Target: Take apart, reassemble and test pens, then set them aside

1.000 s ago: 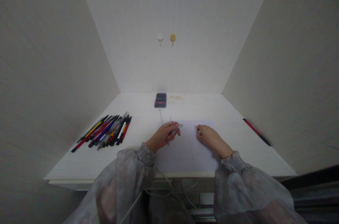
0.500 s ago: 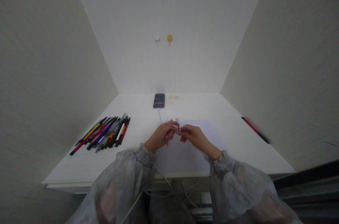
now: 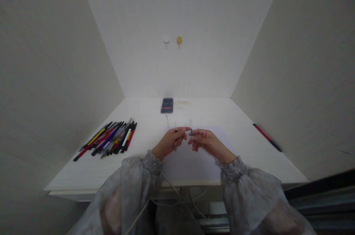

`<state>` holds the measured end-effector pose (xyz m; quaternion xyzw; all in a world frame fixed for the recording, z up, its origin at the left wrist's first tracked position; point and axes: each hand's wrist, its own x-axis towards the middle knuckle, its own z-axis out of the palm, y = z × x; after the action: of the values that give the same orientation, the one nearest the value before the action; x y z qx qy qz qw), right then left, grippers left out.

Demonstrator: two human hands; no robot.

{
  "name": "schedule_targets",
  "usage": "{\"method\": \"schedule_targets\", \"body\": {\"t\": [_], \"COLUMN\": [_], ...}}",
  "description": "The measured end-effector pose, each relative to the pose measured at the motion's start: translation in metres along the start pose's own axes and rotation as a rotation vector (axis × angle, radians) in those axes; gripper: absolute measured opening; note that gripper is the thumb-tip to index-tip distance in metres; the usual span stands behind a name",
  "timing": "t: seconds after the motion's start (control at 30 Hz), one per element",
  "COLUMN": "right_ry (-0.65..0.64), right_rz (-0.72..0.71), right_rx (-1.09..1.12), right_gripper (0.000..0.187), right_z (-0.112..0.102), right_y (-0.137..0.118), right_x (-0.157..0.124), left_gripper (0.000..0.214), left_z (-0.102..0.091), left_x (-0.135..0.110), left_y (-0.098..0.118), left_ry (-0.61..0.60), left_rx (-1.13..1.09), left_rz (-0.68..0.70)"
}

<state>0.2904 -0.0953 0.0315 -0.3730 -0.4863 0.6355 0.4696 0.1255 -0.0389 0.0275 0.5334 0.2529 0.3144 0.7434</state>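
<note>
Both my hands meet above a white sheet of paper lying at the front middle of the pale desk. My left hand is closed in a pinch on a thin clear pen whose barrel points down towards me. My right hand pinches a small clear pen cap that stands upright just right of the left fingertips. The two hands nearly touch. A pile of several coloured pens lies to the left, a hand's width from my left wrist.
A dark phone with a white cable lies at the back of the desk. One red and black pen rests by the right wall. Two hooks hang on the back wall. Walls close in on both sides.
My right hand moved left from the paper to meet my left hand. It now pinches the clear cap, held a little apart from the pen.
</note>
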Motion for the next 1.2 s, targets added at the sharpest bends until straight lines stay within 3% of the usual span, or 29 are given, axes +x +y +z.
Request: {"method": "schedule_targets", "body": {"t": [0.17, 0.3, 0.37, 0.47, 0.53, 0.6, 0.8, 1.07, 1.2], "right_ry": [-0.042, 0.032, 0.151, 0.347, 0.424, 0.427, 0.334, 0.316, 0.289], "right_rz": [0.007, 0.004, -0.037, -0.071, -0.006, 0.091, 0.189, 0.203, 0.233], "right_rx": [-0.110, -0.261, -0.496, -1.064, -1.376, -1.544, -1.667, -1.566, -1.588], "right_gripper": [0.030, 0.033, 0.032, 0.027, 0.026, 0.028, 0.025, 0.029, 0.029], "right_z": [0.008, 0.005, -0.004, -0.019, -0.026, -0.029, -0.027, -0.043, -0.040], "right_y": [0.003, 0.000, -0.003, -0.007, -0.007, -0.005, 0.006, 0.007, 0.005], "right_x": [0.001, -0.002, -0.006, -0.014, -0.021, -0.027, -0.029, -0.023, -0.017], "left_gripper": [0.037, 0.034, 0.033, 0.032, 0.032, 0.032, 0.034, 0.033, 0.033], "left_z": [0.000, 0.000, -0.001, -0.001, 0.000, 0.000, 0.000, -0.001, -0.001], "left_x": [-0.001, 0.001, 0.002, 0.003, 0.003, 0.002, 0.002, 0.003, 0.003], "left_y": [0.001, 0.000, -0.001, -0.001, -0.001, 0.000, 0.002, 0.000, -0.001], "left_ry": [-0.019, 0.008, 0.030, 0.044, 0.046, 0.053, 0.084, 0.086, 0.091], "left_rx": [0.024, -0.004, -0.017, -0.023, -0.027, -0.026, -0.018, -0.014, 0.007], "left_rz": [-0.010, 0.005, 0.015, 0.026, 0.034, 0.040, 0.046, 0.048, 0.046]}}
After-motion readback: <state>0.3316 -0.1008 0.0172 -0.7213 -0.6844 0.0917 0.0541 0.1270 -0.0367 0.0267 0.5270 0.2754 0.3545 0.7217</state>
